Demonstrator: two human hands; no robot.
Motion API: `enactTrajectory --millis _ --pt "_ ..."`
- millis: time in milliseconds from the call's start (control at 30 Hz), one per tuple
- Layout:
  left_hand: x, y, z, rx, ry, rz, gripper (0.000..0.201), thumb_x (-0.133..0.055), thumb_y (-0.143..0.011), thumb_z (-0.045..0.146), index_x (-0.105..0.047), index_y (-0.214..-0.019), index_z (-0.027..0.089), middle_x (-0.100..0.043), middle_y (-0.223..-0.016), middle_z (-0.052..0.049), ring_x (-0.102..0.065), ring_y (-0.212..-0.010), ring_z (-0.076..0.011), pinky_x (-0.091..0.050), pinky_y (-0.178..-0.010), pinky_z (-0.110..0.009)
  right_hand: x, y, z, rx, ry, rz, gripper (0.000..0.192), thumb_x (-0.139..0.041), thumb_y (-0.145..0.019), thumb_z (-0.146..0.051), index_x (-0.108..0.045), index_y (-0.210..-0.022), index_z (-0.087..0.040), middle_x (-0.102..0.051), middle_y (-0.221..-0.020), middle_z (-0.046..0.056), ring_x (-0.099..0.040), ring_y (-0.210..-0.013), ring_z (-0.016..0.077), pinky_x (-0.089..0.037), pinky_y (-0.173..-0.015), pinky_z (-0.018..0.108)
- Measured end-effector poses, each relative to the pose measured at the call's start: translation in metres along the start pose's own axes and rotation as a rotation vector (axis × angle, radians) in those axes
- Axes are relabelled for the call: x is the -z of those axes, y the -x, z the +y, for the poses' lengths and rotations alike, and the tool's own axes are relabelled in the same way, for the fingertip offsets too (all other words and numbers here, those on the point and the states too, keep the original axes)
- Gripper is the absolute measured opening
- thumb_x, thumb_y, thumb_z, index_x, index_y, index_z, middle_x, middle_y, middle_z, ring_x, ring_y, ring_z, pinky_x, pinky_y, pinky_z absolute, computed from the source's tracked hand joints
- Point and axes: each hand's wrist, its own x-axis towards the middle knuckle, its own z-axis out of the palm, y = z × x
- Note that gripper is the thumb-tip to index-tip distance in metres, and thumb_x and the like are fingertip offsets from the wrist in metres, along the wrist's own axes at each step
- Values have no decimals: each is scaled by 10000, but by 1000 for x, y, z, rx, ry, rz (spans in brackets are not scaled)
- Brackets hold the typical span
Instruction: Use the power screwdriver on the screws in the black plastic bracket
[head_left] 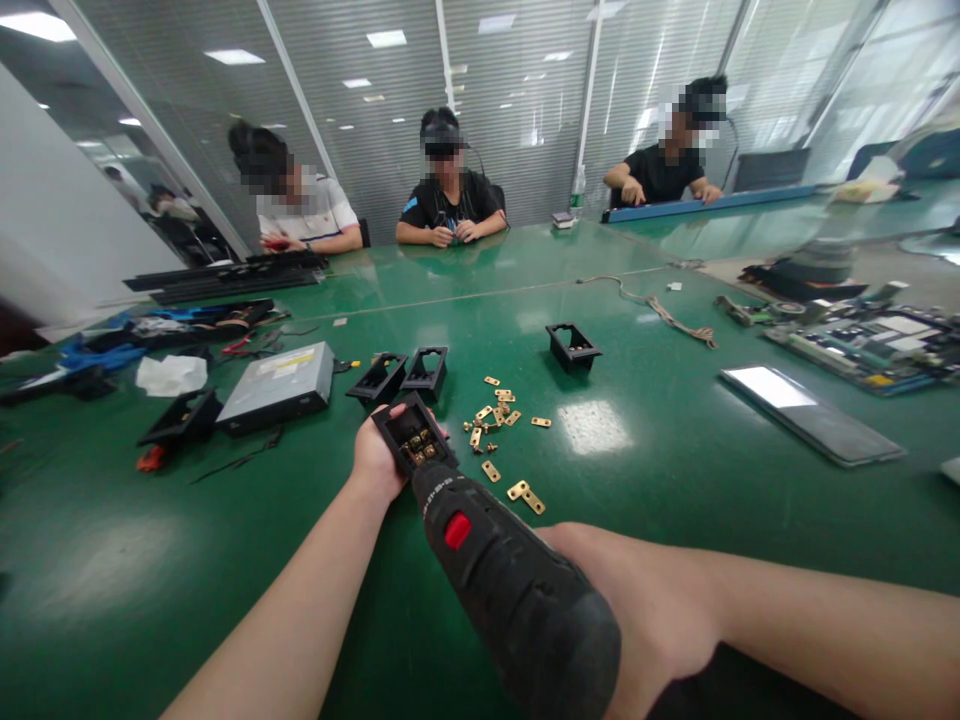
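My left hand grips a small black plastic socket housing with brass contacts inside, held just above the green table. My right hand is wrapped around a black electric screwdriver with a red switch. Its tip points into the housing. Several loose brass plates lie scattered just right of the housing. Two more black housings stand behind my left hand, and a third one sits farther right.
A grey optical drive and another black part lie at left. A silver panel and circuit boards are at right. A cable lies mid-table. Three people sit at the far side.
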Motion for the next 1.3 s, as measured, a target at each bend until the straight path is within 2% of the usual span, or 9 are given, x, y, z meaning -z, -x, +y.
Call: enactTrajectory --millis 500,767,1133,1300 --pt "-1 1 1 3 -36 -2 277 -451 -814 274 -655 -790 88 -664 -707 -143 -674 -612 -298 -560 -531 -404 -1 0 1 9 -5 -16 630 -784 -481 -18 -604 -1074 -132 -690 -964 8 -640 -848 170 -519 -700 212" --pt "-2 3 2 7 -35 -12 268 -450 -804 276 -651 -793 99 -665 -706 -133 -675 -622 -299 -560 -532 -403 -1 -1 3 5 -27 -13 615 -785 -486 -32 -613 -1069 -130 -690 -976 29 -643 -851 190 -522 -690 230" --pt "-4 3 2 36 4 19 260 -451 -808 275 -650 -815 109 -659 -697 -124 -669 -619 -290 -564 -533 -409 0 -1 -1 11 -4 -28 612 -778 -490 -32 -601 -1067 -128 -690 -947 23 -638 -827 177 -512 -656 212" --pt "-6 5 2 5 9 33 298 -421 -836 296 -643 -798 102 -651 -692 -128 -664 -613 -289 -562 -530 -410 -1 0 0 -9 -18 -25 621 -793 -483 -45 -606 -1070 -126 -682 -949 23 -634 -825 172 -510 -659 211"
